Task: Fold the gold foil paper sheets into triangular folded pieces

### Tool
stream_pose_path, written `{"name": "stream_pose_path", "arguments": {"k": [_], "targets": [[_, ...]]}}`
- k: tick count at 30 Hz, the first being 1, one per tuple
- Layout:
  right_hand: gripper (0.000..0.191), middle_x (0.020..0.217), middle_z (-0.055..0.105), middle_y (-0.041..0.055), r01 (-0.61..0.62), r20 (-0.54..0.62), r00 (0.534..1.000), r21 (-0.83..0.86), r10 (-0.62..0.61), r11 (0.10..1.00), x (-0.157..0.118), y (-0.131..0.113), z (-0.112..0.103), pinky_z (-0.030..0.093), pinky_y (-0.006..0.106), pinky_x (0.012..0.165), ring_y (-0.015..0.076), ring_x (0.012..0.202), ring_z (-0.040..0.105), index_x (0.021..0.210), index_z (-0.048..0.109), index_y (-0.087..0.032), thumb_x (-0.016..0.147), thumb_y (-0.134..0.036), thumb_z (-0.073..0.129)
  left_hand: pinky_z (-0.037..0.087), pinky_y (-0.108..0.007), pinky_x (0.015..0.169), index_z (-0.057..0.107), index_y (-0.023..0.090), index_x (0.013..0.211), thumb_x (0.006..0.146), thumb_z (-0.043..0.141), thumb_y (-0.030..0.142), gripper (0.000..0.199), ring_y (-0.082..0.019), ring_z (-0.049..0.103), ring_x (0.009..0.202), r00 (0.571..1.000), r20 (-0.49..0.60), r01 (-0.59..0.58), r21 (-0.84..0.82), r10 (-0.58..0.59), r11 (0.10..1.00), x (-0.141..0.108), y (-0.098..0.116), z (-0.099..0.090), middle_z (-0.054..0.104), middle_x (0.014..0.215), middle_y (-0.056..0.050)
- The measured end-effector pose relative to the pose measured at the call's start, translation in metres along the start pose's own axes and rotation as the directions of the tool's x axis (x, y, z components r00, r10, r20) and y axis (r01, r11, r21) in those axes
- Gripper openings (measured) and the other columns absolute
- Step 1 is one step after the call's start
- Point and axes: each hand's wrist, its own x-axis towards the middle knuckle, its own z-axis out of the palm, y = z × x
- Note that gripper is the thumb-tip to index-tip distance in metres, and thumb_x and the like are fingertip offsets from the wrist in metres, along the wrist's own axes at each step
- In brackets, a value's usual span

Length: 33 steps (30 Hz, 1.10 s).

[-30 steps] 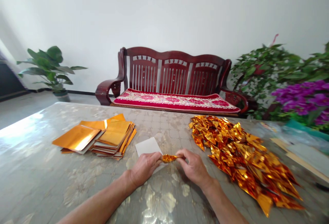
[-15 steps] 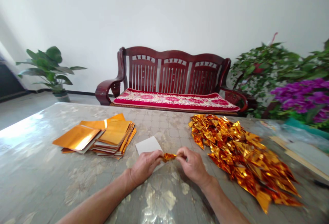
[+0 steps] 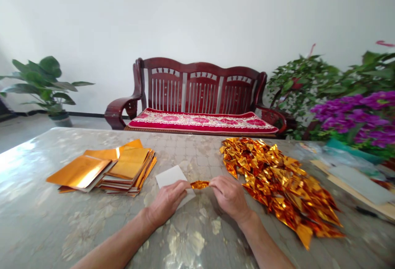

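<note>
A small folded piece of gold foil paper [image 3: 200, 184] is stretched between my two hands, just above the table. My left hand [image 3: 168, 201] pinches its left end, fingers closed. At the other end my right hand [image 3: 230, 197] grips it between thumb and fingers. Under the left hand lies a white paper square [image 3: 171, 176], partly covered by the fingers. To the left is a stack of flat gold foil sheets [image 3: 128, 170], some with pale undersides showing. A large heap of folded gold foil pieces [image 3: 271, 178] spreads out to the right of my right hand.
The table [image 3: 101, 228] has a glossy floral cover. Clear plastic and boards [image 3: 361, 184] lie at the right, with a dark pen-like object [image 3: 366, 211] nearby. Beyond the table stand a wooden bench [image 3: 200, 88], a potted plant [image 3: 46, 84] and purple flowers [image 3: 354, 117].
The view has turned slightly to the right, so everything sits further left. Both hands still hold the gold foil piece, and more of it shows between them.
</note>
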Motion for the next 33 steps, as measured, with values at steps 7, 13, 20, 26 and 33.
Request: {"name": "stream_pose_path", "arguments": {"k": [7, 13, 20, 26, 33], "targets": [[0.015, 0.080, 0.071, 0.0040, -0.286, -0.281, 0.938, -0.306, 0.201, 0.908, -0.002, 0.037, -0.033, 0.043, 0.032, 0.077, 0.0202, 0.080, 0.059, 0.081, 0.067, -0.022, 0.091, -0.019, 0.056, 0.052, -0.024, 0.089, 0.057, 0.024, 0.114, 0.101, 0.041, 0.023, 0.021, -0.014, 0.067, 0.102, 0.998, -0.058, -0.028, 0.049, 0.031, 0.998, 0.000, -0.003, 0.000, 0.070, 0.112, -0.003], [0.009, 0.081, 0.069, 0.0053, -0.444, -0.403, 0.879, -0.496, 0.255, 0.746, -0.016, 0.074, -0.060, 0.039, 0.032, 0.073, 0.0227, 0.080, 0.053, 0.080, 0.068, -0.021, 0.085, -0.020, 0.060, 0.052, -0.025, 0.086, 0.063, 0.024, 0.102, 0.101, 0.043, 0.021, 0.020, -0.014, 0.068, 0.097, 0.994, -0.088, -0.061, 0.101, 0.070, 0.993, 0.000, -0.007, -0.001, 0.072, 0.107, -0.003], [0.011, 0.076, 0.068, 0.0061, -0.550, -0.446, 0.828, -0.528, 0.340, 0.647, -0.026, 0.089, -0.069, 0.030, 0.032, 0.062, 0.0220, 0.073, 0.047, 0.076, 0.070, -0.021, 0.080, -0.021, 0.060, 0.051, -0.028, 0.088, 0.065, 0.023, 0.101, 0.100, 0.043, 0.020, 0.022, -0.016, 0.067, 0.096, 0.995, -0.100, -0.016, 0.133, 0.029, 0.991, -0.004, -0.015, -0.002, 0.073, 0.105, -0.003], [0.018, 0.085, 0.071, 0.0096, -0.546, -0.413, 0.837, -0.588, 0.358, 0.597, -0.032, 0.097, -0.064, 0.033, 0.035, 0.066, 0.0239, 0.076, 0.049, 0.090, 0.074, -0.020, 0.083, -0.025, 0.058, 0.050, -0.028, 0.087, 0.065, 0.023, 0.099, 0.099, 0.044, 0.019, 0.021, -0.017, 0.067, 0.095, 0.995, -0.096, 0.025, 0.151, -0.011, 0.988, -0.005, -0.015, -0.004, 0.073, 0.103, -0.003], [0.023, 0.106, 0.073, 0.0085, -0.503, -0.404, 0.860, -0.570, 0.311, 0.650, -0.026, 0.089, -0.058, 0.039, 0.039, 0.078, 0.0269, 0.092, 0.055, 0.101, 0.073, -0.019, 0.085, -0.022, 0.057, 0.049, -0.031, 0.089, 0.066, 0.023, 0.100, 0.100, 0.044, 0.023, 0.022, -0.019, 0.065, 0.096, 0.996, -0.076, 0.055, 0.202, -0.040, 0.978, -0.006, -0.012, -0.009, 0.071, 0.103, -0.004]]}}
